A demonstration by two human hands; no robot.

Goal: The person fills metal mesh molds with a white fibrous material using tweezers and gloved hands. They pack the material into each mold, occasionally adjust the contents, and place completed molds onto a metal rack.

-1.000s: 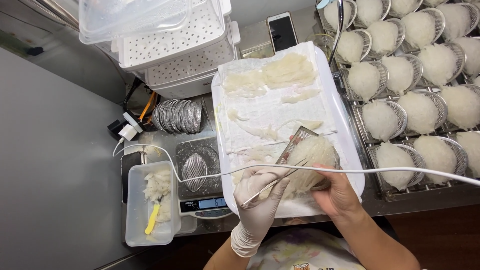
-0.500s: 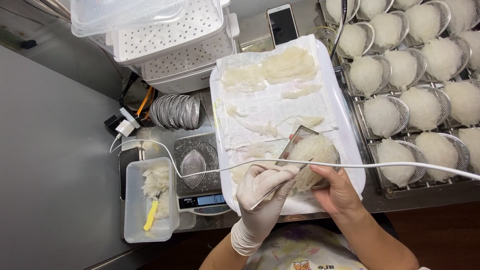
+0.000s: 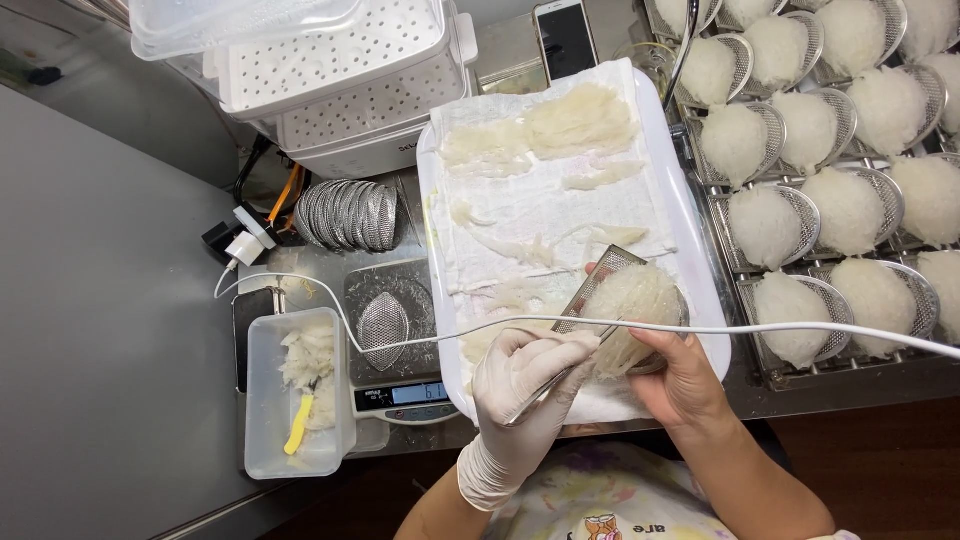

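— Mesh mould (image 3: 630, 305) packed with white fibres: where are we holding it?
— We're cupping it in our bare right hand (image 3: 680, 375), over the near end of the white tray (image 3: 690, 250); it's sitting slightly nearer than a second ago. Our gloved left hand (image 3: 520, 385) is pinching tweezers (image 3: 550, 385) against it.
— Containers?
— Filled moulds (image 3: 790, 225) are lining the right rack; the clear tub (image 3: 290, 400) near left is holding scraps.

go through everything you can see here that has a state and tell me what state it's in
Gloved left hand: gripping thin metal tweezers.
Bare right hand: cupping a metal mesh mould packed with white fibrous material.
Small digital scale: display lit, one empty mesh mould on it.
Black smartphone: screen dark.
Clear plastic tub: lid off, partly filled.
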